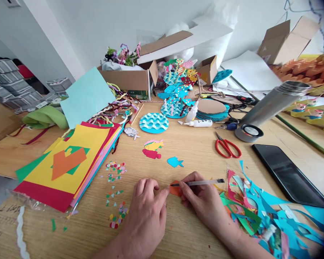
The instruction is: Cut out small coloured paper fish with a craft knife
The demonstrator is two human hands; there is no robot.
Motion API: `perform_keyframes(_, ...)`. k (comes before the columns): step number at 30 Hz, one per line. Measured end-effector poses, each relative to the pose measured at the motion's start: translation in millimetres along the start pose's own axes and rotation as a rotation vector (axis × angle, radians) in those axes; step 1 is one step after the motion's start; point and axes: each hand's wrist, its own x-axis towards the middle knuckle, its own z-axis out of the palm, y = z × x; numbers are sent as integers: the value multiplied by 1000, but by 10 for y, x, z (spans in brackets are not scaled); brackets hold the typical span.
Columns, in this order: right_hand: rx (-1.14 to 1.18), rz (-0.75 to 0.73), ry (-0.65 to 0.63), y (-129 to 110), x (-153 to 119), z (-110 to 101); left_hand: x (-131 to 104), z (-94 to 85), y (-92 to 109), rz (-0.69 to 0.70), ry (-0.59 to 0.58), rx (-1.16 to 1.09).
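Observation:
My right hand (199, 194) grips a slim grey pen (205, 182) with a dark tip and dark end, its tip over a small orange paper piece (175, 189). My left hand (148, 205) has its index fingertip at the left edge of that piece, the other fingers curled; its thumb is mostly hidden. Just beyond my hands lies a blue paper fish (175, 162). Farther up sit a red paper fish (151, 154) and a yellow paper fish (153, 145) with a pink edge behind it. My fingers partly cover the orange piece.
Coloured paper sheets (81, 144) are stacked at left, near confetti dots (118, 216). Red-handled scissors (226, 147), a black phone (288, 172) and a steel flask (272, 104) stand or lie right, above paper scraps (270, 216). Glue bottles (199, 123) and a wavy blue disc (153, 123) lie behind.

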Motion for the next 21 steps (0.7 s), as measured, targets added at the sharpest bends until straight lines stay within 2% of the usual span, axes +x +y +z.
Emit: perform_keyframes(21, -19, 0, 2, -30, -9, 1, -23, 16, 18, 2, -15, 59)
